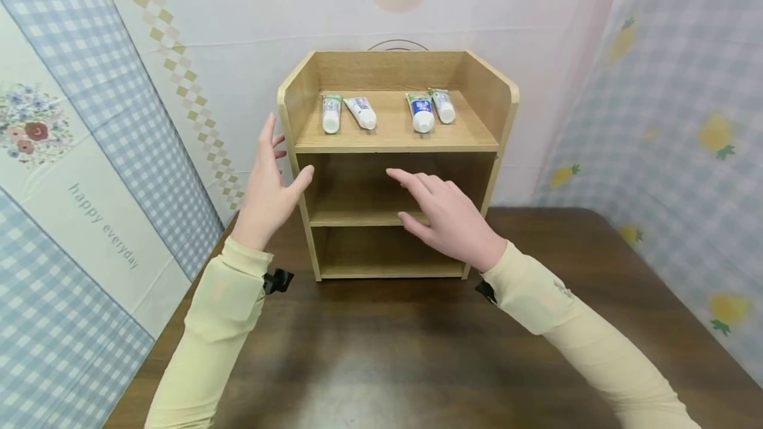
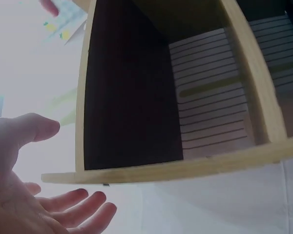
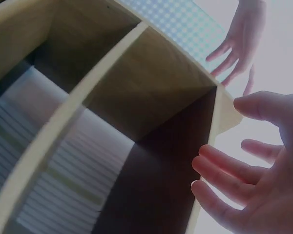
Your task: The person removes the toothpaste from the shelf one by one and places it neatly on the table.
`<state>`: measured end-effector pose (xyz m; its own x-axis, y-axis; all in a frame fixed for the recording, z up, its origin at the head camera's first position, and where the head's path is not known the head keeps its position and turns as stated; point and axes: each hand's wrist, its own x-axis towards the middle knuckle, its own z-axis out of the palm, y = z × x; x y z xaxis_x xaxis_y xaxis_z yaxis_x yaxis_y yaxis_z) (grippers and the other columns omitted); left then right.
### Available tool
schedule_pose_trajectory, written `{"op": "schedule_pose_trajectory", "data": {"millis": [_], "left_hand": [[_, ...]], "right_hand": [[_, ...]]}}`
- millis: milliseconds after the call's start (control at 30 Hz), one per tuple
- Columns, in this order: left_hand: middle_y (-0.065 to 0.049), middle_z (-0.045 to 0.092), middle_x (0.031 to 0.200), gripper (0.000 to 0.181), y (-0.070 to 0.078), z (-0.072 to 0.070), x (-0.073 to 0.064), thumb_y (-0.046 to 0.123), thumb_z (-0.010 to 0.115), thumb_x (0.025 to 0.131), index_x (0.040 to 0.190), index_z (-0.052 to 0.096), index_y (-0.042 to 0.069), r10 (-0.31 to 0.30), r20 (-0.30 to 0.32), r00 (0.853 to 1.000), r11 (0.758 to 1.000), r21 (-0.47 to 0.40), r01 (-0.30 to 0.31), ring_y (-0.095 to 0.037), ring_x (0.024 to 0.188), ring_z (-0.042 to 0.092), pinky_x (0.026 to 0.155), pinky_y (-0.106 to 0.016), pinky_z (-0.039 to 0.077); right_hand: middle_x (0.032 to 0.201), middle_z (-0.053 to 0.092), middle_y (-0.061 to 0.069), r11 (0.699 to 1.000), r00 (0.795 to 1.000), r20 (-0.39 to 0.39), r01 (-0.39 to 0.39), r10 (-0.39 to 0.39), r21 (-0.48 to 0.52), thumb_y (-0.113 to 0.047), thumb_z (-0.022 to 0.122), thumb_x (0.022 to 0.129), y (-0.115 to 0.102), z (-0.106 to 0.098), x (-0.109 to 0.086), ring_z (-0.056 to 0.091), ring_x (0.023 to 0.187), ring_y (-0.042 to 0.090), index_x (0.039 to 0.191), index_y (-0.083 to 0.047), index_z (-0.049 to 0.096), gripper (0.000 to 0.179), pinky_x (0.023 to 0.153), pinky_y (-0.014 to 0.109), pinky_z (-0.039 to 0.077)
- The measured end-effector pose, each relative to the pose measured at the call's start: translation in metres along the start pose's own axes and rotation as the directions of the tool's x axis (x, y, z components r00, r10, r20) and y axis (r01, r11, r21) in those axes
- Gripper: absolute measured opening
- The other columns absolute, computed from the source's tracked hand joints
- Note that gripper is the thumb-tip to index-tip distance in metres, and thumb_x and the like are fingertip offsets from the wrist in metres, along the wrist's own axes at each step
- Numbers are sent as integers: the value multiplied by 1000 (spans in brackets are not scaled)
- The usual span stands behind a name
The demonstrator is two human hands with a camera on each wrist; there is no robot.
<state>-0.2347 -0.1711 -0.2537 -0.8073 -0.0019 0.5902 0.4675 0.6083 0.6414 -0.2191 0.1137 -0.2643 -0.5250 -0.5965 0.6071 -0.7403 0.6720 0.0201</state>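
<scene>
A: How were the parts rated for handling?

B: The four tubes [image 1: 421, 111] appeared light, soft-walled and possibly slick; the barrel suited a gentle pinch. The shelf unit [image 1: 396, 149] on the tabletop [image 1: 357, 356] looked stiff and heavier — its side panels [image 1: 489, 93] offered the firmest hold.

A: Tube location?

B: Top board [image 1: 390, 140], between 10 and 1 o'clock from the unit's centre.

A: Grip status?

B: Both released and holding nothing. The left grip [image 1: 271, 190] stood near 9 o'clock, fingers raised, thumb spread. The right grip [image 1: 447, 217] hovered near 4 o'clock — fingers toward 10, thumb apart below. Contact with the shelf unit could not be confirmed.
</scene>
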Motion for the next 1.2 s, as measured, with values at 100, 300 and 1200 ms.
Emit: {"op": "schedule_pose_trajectory", "data": {"millis": [100,300,1200], "left_hand": [[-15,27,157,92,5,2,7,24,62,90,156,-1,28,23,-11,1000,1000,-8,-23,-34,135,39,108,-53,35],[-10,18,161,88,13,3,20,20,60,91,157,1,23,66,-48,997,997,-22,-67,-29,140,32,114,-47,30],[-17,59,129,61,5,-3,58,20,50,92,146,31,39,-46,-119,992,999,-28,43,-36,97,69,82,-47,54]], "right_hand": [[102,64,6,1000,1000,10,12,-11,-3,-22,64,90,-4,-3,11,58,88,22,145,-13,39,61,73,38,45],[111,64,10,1000,1000,13,-3,3,-5,-23,62,91,-6,-8,31,61,97,27,144,-13,40,58,78,42,47],[103,69,10,1000,1000,23,-20,20,-2,-18,54,93,-5,-3,116,64,83,23,130,-7,53,39,69,37,50]]}}
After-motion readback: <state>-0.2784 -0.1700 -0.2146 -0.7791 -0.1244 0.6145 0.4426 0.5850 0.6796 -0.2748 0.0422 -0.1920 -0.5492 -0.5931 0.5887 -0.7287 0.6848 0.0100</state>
